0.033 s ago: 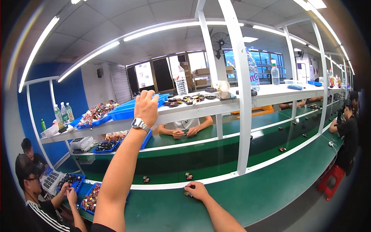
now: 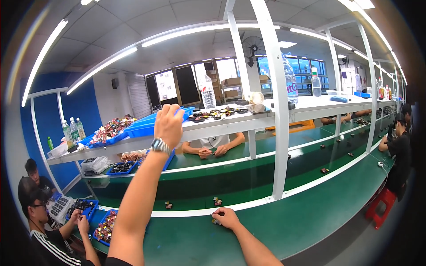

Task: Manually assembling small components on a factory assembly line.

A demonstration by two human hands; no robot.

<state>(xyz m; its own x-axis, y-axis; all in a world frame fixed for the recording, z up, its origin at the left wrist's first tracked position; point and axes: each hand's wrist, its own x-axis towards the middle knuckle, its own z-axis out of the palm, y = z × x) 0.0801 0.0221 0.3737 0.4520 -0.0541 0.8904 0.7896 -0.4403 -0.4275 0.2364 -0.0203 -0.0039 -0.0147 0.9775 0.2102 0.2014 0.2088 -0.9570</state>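
My left hand (image 2: pixel 169 127), with a silver watch (image 2: pixel 160 145) on the wrist, is raised to the shelf in front of a blue tray (image 2: pixel 146 125). Its fingers bend forward over the tray's near side, and the fingertips are hidden. Low on the green bench (image 2: pixel 191 239), my right hand (image 2: pixel 227 217) pinches a small electronic part (image 2: pixel 216 222), mostly covered by the fingers. Two similar small parts (image 2: pixel 217 202) lie on the dark green belt (image 2: pixel 191 195) just beyond the white rail.
A tray of coloured wired parts (image 2: pixel 106 226) stands left on the bench, near a seated co-worker (image 2: pixel 37 217). A white post (image 2: pixel 278 146) rises right of my hands. The shelf holds a bottle (image 2: pixel 207 93) and black parts (image 2: pixel 217 114). Another person's hands (image 2: pixel 213 152) rest across the belt.
My left hand and wrist have shifted very slightly to the right. The small parts on the belt have crept slightly right. My right hand stays in place.
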